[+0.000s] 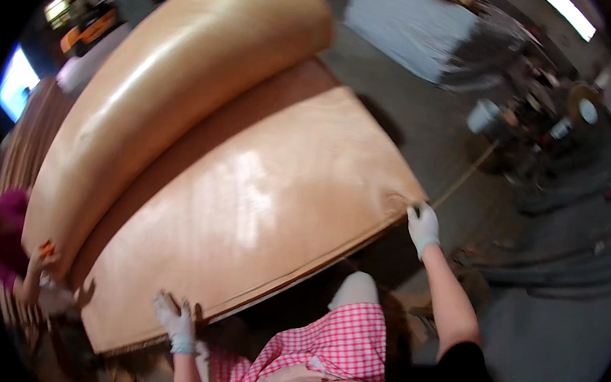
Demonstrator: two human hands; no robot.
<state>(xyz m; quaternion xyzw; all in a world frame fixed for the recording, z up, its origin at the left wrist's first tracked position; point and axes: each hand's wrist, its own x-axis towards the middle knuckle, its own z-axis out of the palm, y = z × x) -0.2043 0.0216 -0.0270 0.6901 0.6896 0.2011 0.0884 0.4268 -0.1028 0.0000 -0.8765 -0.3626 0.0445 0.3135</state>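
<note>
A wide, glossy stack of thin wood sheets [247, 208] lies in front of me. Over its far side, a large wood sheet [186, 59] is curled back into a roll, with a dark shadow beneath. At the right near corner, my right hand [424, 228], in a white glove, is closed on the edge of the top wood sheet. My left hand [175, 319], also gloved, rests at the near edge towards the left, its fingers stretched out and apart. The undersides of both hands are hidden.
At the far left a co-worker in a magenta sleeve [8, 254] has a hand [40, 265] with something orange by the curled sheet. A white-wrapped block [404, 26] stands at the back. To the right are a pale bucket [482, 116] and clutter on the floor.
</note>
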